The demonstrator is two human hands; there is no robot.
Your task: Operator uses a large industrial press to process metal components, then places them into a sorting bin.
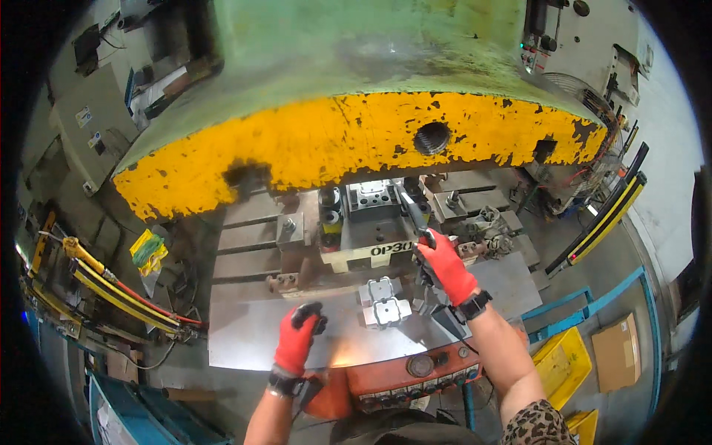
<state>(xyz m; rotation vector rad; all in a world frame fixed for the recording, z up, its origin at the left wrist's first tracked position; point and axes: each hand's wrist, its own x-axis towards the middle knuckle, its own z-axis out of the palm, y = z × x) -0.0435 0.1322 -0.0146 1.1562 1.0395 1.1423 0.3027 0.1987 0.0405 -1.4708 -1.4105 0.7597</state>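
Both my hands wear red gloves with black fingertips. My right hand (446,264) grips a long dark rod-like tool (412,211) that reaches up into the die (371,215) under the press ram. My left hand (300,335) rests with curled fingers on the steel press table (252,334), holding nothing that I can see. Between the hands, two small shiny stamped metal parts (383,302) lie on the table, just in front of the die block.
A big green and yellow press ram (348,133) hangs overhead. A red control box (415,371) with round buttons sits at the table's front edge. Yellow bins (565,361) and a cardboard box (617,352) stand at right; yellow guard bars (119,289) at left.
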